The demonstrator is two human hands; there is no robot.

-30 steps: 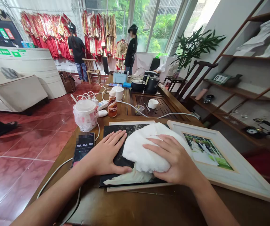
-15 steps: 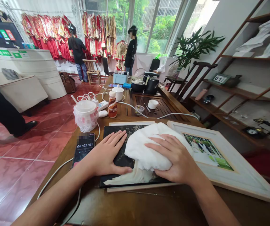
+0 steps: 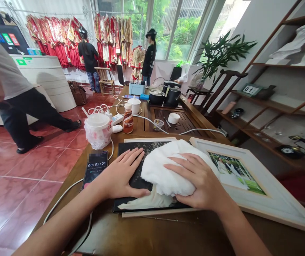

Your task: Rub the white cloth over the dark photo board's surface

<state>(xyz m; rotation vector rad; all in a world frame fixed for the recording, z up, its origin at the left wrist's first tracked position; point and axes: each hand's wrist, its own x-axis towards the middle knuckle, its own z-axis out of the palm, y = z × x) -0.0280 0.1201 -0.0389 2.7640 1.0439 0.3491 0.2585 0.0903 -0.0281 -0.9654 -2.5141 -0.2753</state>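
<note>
My left hand (image 3: 123,175) lies flat with fingers spread on the left side of a dark picture panel (image 3: 133,145). A pale, dress-like shape shows in the panel's lower part. In my right hand (image 3: 199,177) is a bunched white cloth (image 3: 165,167), gripped from its right side and resting on the panel. The cloth hides much of the panel's middle and right. A light wooden frame (image 3: 152,214) shows beneath the panel's near and far edges. Just right of the cloth, a white picture frame (image 3: 282,204) holds a photo (image 3: 237,172) of two people outdoors.
Left of the panel lie a phone (image 3: 97,165) and white cables. Farther back stand a plastic-wrapped tub (image 3: 98,131), a brown-labelled bottle (image 3: 128,119), a lidded white cup (image 3: 134,105), a small white bowl (image 3: 173,118) and a black kettle (image 3: 173,96). A person (image 3: 21,96) is at the left.
The person at the left has come farther into view, now showing torso and arm. My hands and the white cloth look almost unchanged; the view has shifted slightly.
</note>
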